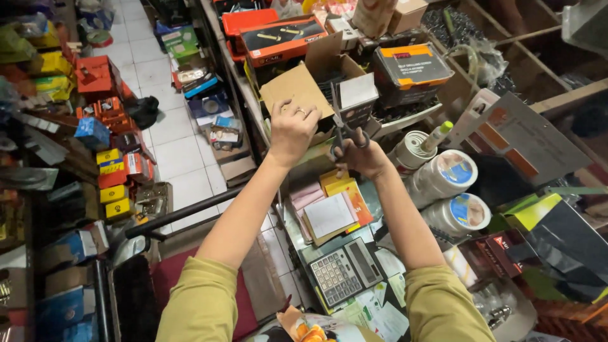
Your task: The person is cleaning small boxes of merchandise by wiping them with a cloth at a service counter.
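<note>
At the bottom of the frame two olive-green sleeves frame a crowded worktop [297, 237]. Nearest lies a grey calculator [345, 271] among loose paper slips, and just beyond it a stack of pink, yellow and orange notepads [330, 206]. To the right of these stand three rolls of white tape [446, 183], one with a green-capped marker [437, 135] poking out of its core. In the lower left of the frame a dark red chair seat [168, 275] and a black rail sit beside the worktop. Past them a white tiled floor [174, 149] runs toward the upper left, lined with red, yellow and blue boxes along the left edge.

Above the middle of the frame, the left hand [291, 130] is curled shut, pinching the lower edge of a brown cardboard flap [296, 88]; a ring shows on one finger. The flap belongs to an open cardboard box standing on the shelf just behind the worktop. The right hand [364, 155] is closed around the dark handles of a pair of scissors [341, 130], whose blades point up toward the flap, just right of the left hand. Whether the blades touch the cardboard cannot be told.

Farther back, orange and black boxes [282, 38] fill the shelf, with wooden shelving at the upper right.
</note>
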